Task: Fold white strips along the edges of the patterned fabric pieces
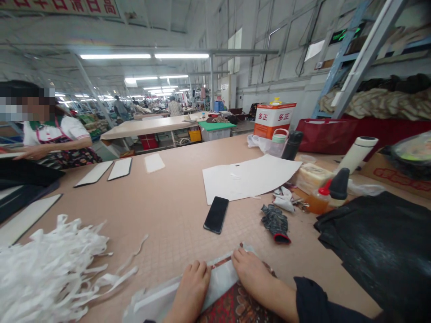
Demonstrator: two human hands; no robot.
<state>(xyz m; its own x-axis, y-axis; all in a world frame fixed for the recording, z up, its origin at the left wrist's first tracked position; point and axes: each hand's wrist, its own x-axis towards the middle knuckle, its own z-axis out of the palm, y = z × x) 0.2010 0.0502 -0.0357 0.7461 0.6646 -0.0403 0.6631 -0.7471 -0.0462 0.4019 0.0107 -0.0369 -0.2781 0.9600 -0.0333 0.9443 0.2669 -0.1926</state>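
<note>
Both my hands rest at the near edge of the tan cutting table (168,224), on a dark red patterned fabric piece (235,307). A white strip or backing (215,287) lies along its far edge. My left hand (193,287) presses the white strip, fingers together. My right hand (249,273) lies to its right, fingertips near a thin reddish edge of the fabric. To the left, a loose heap of white cut strips (50,269) lies on the table. My black sleeve (323,300) covers the right forearm.
A black smartphone (216,215), a dark work glove (276,223) and a large white paper sheet (249,177) lie ahead. Black cloth (373,242) lies right, with bottles behind. A person (54,139) stands at far left beside dark, white-edged panels (93,173). More tables and workers stand beyond.
</note>
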